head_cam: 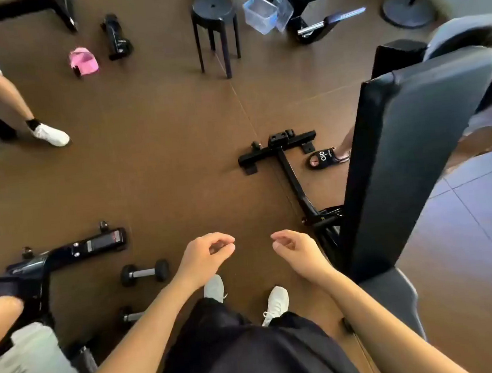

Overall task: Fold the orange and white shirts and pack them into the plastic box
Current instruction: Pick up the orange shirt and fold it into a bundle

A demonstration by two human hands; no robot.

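A clear plastic box [261, 13] with a blue rim lies tilted on the brown floor far ahead, beside a black stool [214, 24]. No orange or white shirt is in view. My left hand [206, 257] hangs over the floor in front of me, fingers loosely curled, holding nothing. My right hand [297, 249] is level with it a short way to the right, fingers also loosely curled and empty. Both hands are far from the box.
A black weight bench [409, 152] rises on my right, its base frame [280, 150] on the floor ahead. Dumbbells [145, 272] and another machine [64, 252] sit left. A pink cloth [84, 61] lies far left. Another person's legs [44, 133] stand at left; a sandalled foot [327, 157] by the bench.
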